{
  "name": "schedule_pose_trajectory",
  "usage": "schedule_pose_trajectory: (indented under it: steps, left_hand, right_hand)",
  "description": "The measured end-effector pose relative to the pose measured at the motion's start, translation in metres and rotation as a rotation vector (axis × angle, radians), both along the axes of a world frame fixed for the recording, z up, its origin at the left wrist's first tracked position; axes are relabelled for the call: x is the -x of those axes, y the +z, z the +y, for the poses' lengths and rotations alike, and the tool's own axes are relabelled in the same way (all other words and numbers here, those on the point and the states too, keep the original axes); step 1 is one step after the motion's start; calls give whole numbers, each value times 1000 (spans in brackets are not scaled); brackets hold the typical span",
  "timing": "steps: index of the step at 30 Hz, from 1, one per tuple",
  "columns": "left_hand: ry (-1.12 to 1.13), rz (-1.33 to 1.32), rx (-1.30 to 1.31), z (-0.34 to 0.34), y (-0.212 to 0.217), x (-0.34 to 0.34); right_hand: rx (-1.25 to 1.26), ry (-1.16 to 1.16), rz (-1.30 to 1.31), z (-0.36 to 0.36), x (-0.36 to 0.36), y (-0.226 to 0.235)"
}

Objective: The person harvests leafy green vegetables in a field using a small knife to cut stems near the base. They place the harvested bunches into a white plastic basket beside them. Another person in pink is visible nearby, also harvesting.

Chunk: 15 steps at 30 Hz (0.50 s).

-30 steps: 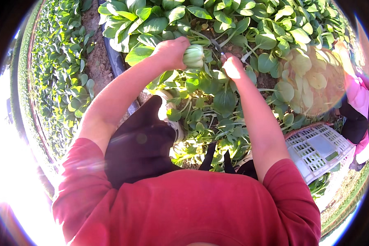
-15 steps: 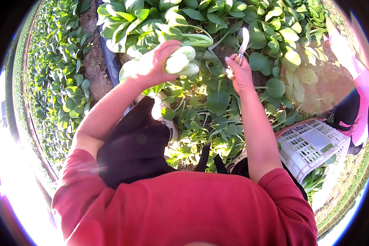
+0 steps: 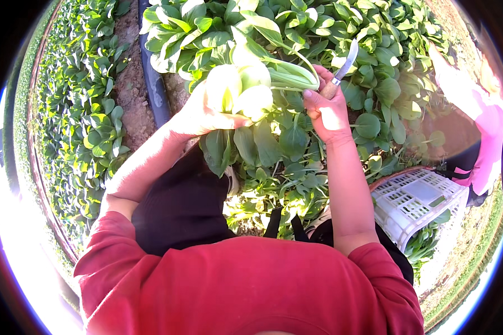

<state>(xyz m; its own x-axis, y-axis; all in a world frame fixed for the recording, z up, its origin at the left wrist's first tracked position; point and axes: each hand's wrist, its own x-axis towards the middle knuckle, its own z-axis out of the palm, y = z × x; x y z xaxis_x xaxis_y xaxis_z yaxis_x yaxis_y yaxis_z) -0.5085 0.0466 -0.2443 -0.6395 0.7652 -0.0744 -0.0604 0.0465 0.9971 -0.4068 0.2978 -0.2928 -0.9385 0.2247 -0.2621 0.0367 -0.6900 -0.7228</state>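
Observation:
My left hand [image 3: 198, 114] is closed round several bok choy [image 3: 254, 100], their pale rounded bases turned up toward me and their leaves hanging below. Beside them, another bok choy with long green stalks [image 3: 290, 75] reaches across to my right hand [image 3: 331, 117]. The fingers of that hand touch or lie against its cut end; whether they grip it I cannot tell. Held in the same right hand is a knife [image 3: 347, 60] with a wooden handle, its curved blade pointing up and away. The right fingertips are partly hidden behind the stalk.
Dense bok choy plants [image 3: 385, 50] grow ahead and to the right, with loose leaves [image 3: 251, 215] near my feet. A dark pipe-like strip [image 3: 153, 84] runs along the left. At right stand a white plastic crate [image 3: 413, 195] over greens and a person's pink sleeve [image 3: 489, 123].
My left hand has turned the bunch so its bases face up more. Hands have come closer together, and the long-stalked bok choy now meets my right hand. The knife has tilted rightward.

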Motion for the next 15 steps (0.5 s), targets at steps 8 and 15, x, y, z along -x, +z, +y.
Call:
schedule_pose_trajectory:
  steps: [8,15]
  left_hand:
    - [-14,-140,-162,20,41,22]
    - [-361,-213,-308,97,80,-3]
  right_hand:
    - [-966,-112,92,46,-9,95]
    - [-767,-33,114,39,-30,164]
